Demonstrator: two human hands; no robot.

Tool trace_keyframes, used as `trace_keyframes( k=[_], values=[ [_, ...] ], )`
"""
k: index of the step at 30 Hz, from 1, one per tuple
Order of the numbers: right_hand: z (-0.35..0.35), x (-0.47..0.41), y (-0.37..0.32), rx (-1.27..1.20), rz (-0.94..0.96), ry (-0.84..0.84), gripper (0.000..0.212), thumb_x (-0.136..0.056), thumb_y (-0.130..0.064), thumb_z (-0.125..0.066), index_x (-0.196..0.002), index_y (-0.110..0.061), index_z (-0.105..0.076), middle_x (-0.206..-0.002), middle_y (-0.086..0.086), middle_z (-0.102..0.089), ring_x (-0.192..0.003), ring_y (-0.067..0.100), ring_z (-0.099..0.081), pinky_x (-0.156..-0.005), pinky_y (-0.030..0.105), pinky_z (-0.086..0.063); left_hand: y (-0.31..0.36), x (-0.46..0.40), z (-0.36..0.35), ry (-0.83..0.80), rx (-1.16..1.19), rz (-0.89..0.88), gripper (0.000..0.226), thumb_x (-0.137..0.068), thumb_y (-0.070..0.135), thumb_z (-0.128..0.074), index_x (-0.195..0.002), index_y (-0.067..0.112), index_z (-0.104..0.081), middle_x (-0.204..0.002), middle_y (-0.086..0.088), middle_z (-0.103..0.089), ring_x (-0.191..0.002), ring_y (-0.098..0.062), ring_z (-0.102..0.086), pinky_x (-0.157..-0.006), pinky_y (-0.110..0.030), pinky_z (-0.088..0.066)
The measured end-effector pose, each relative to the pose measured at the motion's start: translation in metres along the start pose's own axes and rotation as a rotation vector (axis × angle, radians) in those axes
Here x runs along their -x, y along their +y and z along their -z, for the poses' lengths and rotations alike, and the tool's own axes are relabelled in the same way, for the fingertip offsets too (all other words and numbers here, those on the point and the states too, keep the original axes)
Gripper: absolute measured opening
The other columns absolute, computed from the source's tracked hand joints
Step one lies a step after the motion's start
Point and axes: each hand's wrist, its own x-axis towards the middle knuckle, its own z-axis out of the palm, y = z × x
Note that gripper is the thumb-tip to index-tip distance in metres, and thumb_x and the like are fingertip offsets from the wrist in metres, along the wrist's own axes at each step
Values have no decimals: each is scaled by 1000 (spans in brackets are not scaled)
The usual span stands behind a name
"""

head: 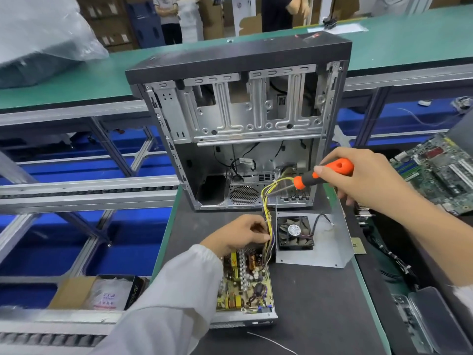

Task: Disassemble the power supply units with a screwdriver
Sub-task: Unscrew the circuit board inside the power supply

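PSU (247,283) sits at 6 o'clock on the desk (317,303), lid off, board exposed. Prob hefty-ish w/ stiff metal shell, but caps n coils look fragile, so best grabbed by the tray edges, not the board. Left hand (238,234) curled round the wires (267,216) at the 12 o'clock end; floppy, prob snaggy. Right hand (363,178) wrapped round the screwdriver (325,172) at 2 o'clock, tip aimed twd the wires. Fan (295,233) on its plate just at 3 o'clock. Case (243,124) behind.
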Motion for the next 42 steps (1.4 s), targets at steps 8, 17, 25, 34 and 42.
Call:
trace_keyframes(
  k=[8, 17, 25, 34, 42],
  values=[
    [6, 0, -11, -72, 4, 94, 20, -82, -47, -60, -84, -27, -62, -58, -6, -65, -40, 6, -55, -42, 15, -43, -4, 11, -4, 51, -217, -339, 7, -90, -5, -59, -93, 0, -63, -94, -5, -64, -93, -12, -60, -92, -24, -48],
    [15, 0, -47, 198, 146, 91, 25, -78, -52, -58, -78, -26, -58, -57, -6, -54, -57, 8, -46, -49, 22, -32, 3, 20, -16, 123, -527, -357, 19, -89, -4, -49, -92, 7, -65, -91, 8, -56, -100, -12, -54, -118, -35, -12],
    [-13, 2, -35, 280, 171, -77, 27, -78, -50, -60, -77, -23, -58, -52, -8, -50, -55, 4, -50, -47, 18, -33, -5, 55, -43, 118, -956, -569, 77, -85, 61, -59, -143, 14, -43, -125, -1, -53, -120, -17, -43, -116, -33, -10],
    [-29, 6, -24, 324, 122, -183, 28, -70, -55, -53, -70, -27, -53, -48, -6, -51, -53, 7, -49, -50, 30, -40, -23, 69, -50, -107, -695, -534, 69, -91, 46, -62, -148, 16, -38, -141, -6, -41, -131, -15, -33, -114, -24, -25],
    [-20, 13, -20, 347, 112, -189, 29, -67, -55, -53, -67, -26, -55, -53, -7, -54, -59, 6, -48, -54, 33, -44, -39, 73, -45, -67, -621, -484, 39, -105, 27, -34, -130, 14, -62, -138, 5, -57, -124, -5, -49, -110, -33, -23]
  ],
)
